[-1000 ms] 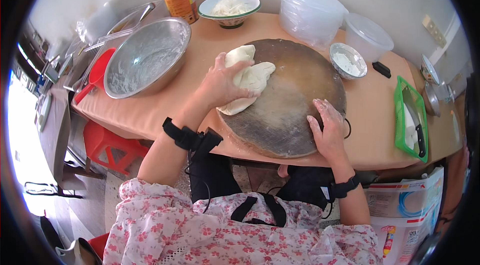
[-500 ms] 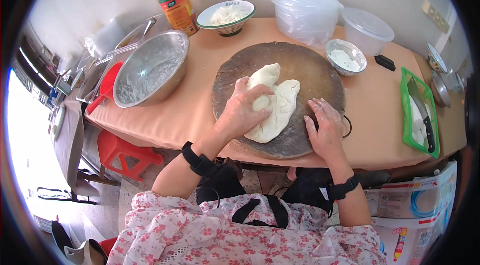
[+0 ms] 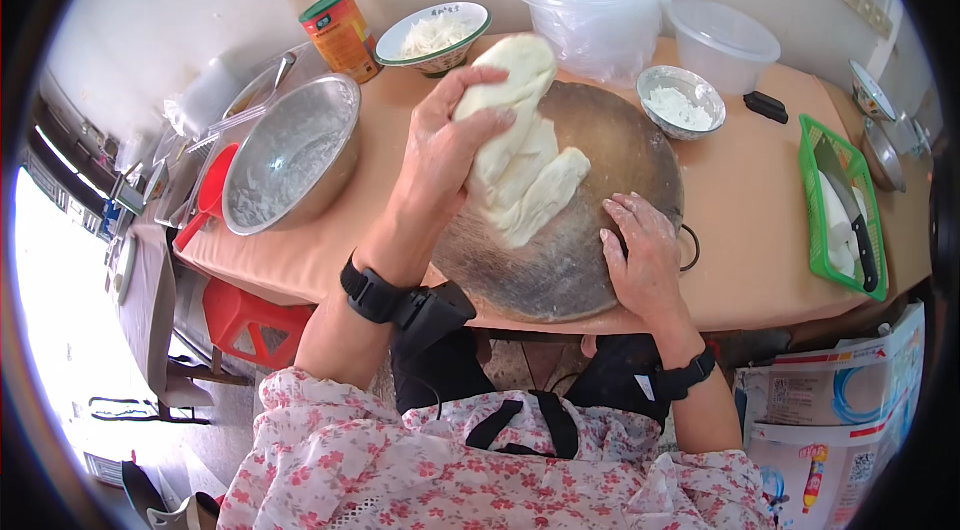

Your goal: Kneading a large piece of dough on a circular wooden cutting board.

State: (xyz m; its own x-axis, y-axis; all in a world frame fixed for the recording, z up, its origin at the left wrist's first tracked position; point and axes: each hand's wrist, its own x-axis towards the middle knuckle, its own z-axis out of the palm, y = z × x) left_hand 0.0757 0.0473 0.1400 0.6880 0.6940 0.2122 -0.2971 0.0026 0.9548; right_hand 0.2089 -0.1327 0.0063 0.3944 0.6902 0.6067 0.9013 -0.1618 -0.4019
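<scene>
A lump of pale dough (image 3: 525, 170) hangs lifted over the round wooden chopping board (image 3: 620, 260), its upper end folded and its lower part drooping near the board. My left hand (image 3: 450, 135) grips the dough's left side, thumb across its front and fingers behind. On the board's right edge rests my right hand (image 3: 643, 248), palm down, fingers stretched out, holding nothing. Whether the dough's lower end touches the board I cannot tell.
Left of the board stands a floury steel basin (image 3: 340, 155), with a red ladle (image 3: 212, 185) beside it. Behind are an orange can (image 3: 342, 40), a bowl of white shreds (image 3: 433, 38) and plastic tubs (image 3: 722, 40). At right sit a flour bowl (image 3: 680, 105) and a green basket (image 3: 818, 220) holding a knife (image 3: 855, 230).
My left hand has raised the dough off the board, up and to the left, stretching it. My right hand stays at the board's right edge. The view has shifted slightly.
</scene>
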